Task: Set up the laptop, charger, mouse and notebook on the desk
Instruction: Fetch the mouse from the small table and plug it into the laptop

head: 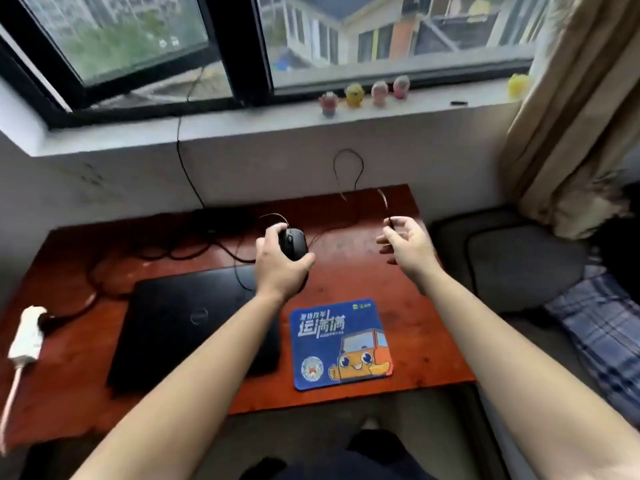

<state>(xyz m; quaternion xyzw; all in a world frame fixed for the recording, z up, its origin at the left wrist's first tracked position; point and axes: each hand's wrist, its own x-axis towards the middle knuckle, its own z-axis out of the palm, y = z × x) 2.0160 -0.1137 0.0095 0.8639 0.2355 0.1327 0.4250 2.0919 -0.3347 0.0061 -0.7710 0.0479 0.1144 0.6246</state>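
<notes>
In the left hand (277, 270) the mouse (294, 244) is held, its cable (383, 199) seemingly pinched by the right hand (408, 247); laptop (180, 323) placed, notebook unseen.

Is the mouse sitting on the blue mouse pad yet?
No, the left hand grips the mouse farther back over the desk, apart from the mouse pad.

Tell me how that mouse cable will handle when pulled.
Probably floppy: the mouse cable arcs in a loose loop between the mouse in the left hand and the right hand pinching it. It looks thin and light, so it should barely tug. It may curl and snag the cords on the desk.
</notes>
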